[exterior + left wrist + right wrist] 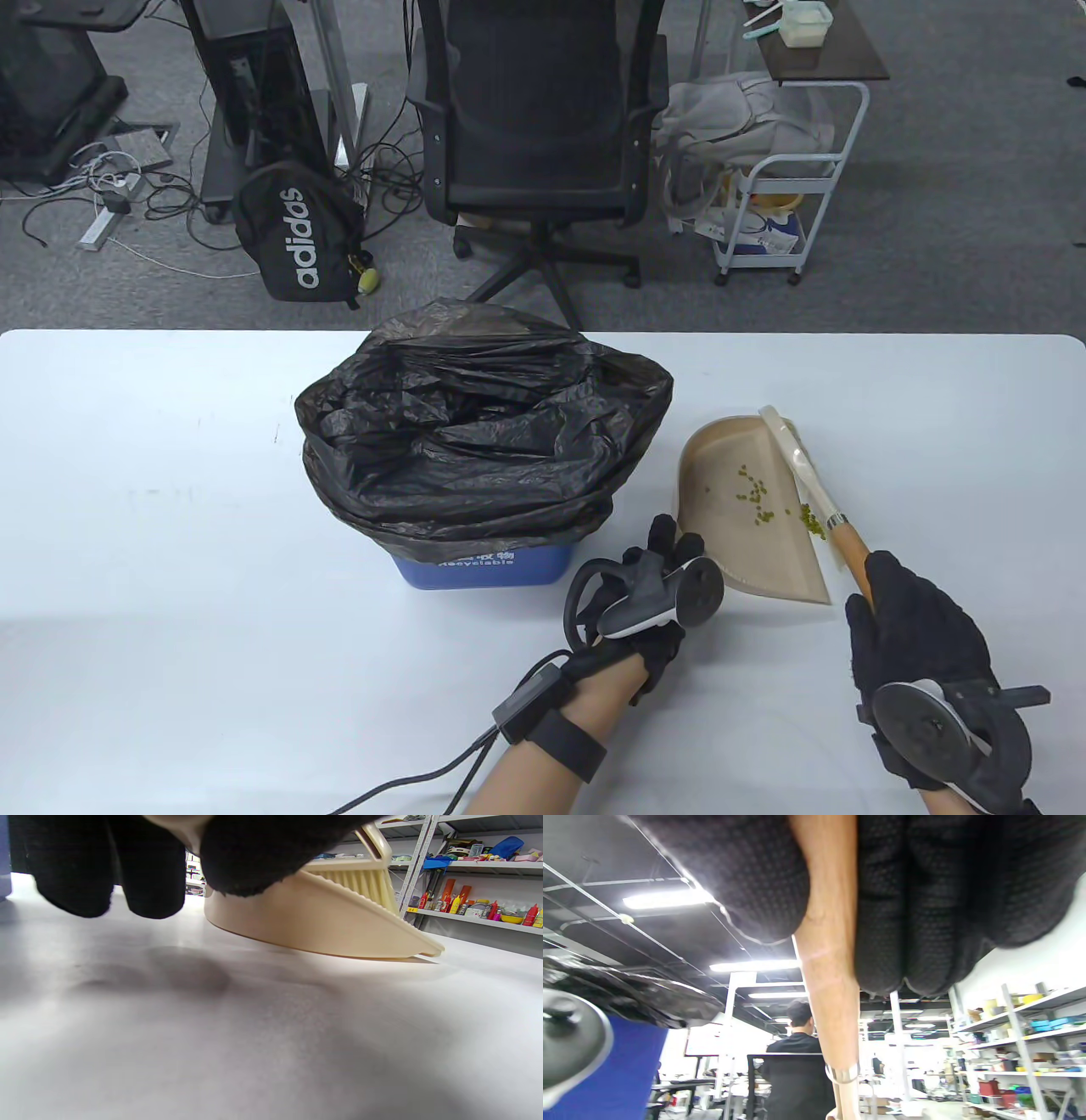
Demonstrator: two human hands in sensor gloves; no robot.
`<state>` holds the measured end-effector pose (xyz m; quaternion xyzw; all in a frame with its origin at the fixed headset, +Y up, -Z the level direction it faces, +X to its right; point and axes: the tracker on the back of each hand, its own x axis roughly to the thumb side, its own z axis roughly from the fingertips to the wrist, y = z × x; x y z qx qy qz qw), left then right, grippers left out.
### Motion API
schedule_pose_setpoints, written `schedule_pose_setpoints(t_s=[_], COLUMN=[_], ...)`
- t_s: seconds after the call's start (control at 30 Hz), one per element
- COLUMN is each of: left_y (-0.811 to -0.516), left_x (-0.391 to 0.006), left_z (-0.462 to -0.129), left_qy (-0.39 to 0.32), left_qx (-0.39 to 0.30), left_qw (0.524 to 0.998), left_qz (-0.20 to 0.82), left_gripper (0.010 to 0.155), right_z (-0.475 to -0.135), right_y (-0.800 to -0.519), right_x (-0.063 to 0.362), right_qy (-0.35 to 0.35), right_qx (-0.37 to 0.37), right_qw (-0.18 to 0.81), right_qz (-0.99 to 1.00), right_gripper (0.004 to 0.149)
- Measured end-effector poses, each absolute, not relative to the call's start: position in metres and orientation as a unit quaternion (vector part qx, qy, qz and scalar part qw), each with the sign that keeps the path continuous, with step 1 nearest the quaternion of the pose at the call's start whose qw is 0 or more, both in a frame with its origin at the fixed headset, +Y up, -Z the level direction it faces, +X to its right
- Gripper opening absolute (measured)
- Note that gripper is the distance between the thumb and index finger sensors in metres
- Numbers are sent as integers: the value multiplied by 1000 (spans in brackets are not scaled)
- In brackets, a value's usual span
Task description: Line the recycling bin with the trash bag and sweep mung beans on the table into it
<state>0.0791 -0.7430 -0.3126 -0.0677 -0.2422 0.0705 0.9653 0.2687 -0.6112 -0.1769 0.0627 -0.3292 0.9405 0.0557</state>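
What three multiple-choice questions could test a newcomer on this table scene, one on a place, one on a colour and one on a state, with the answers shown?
1. Where do the small green mung beans lie?
A. Inside the beige plastic dustpan
B. On top of the black trash bag
C. On the carpet floor

2. What colour is the recycling bin under the black trash bag?
A. Red
B. Blue
C. Yellow

3. What is the right hand doing?
A. Resting flat on the table
B. Pulling at the trash bag
C. Gripping the wooden handle of the small brush

Answers: 1 A, the table view shows the beans on the pan's floor by the bristles. 2 B, a blue wall shows beneath the bag's folded edge. 3 C, the gloved fingers curl round the handle in the right wrist view.
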Motion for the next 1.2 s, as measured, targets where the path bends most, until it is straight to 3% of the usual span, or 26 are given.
schedule_pose_setpoints(t_s=[0.23, 0.57, 1.03, 1.2], left_y=[-743, -743, -744, -744], left_x=[79, 79, 78, 77], left_z=[-312, -312, -313, -314], left_qy=[-242, -240, -240, -240], left_qx=[-67, -70, -68, -67], left_qw=[965, 966, 966, 966], left_qz=[70, 70, 73, 73], left_gripper=[72, 72, 72, 72], right_z=[-166, -182, -167, -154], right_y=[-601, -616, -606, -597], right_x=[256, 278, 254, 261], right_qy=[-349, -338, -327, -347], right_qx=[104, 20, 102, 98], right_qw=[66, 14, 89, 125], right_qz=[929, 941, 935, 924], right_gripper=[53, 53, 53, 53])
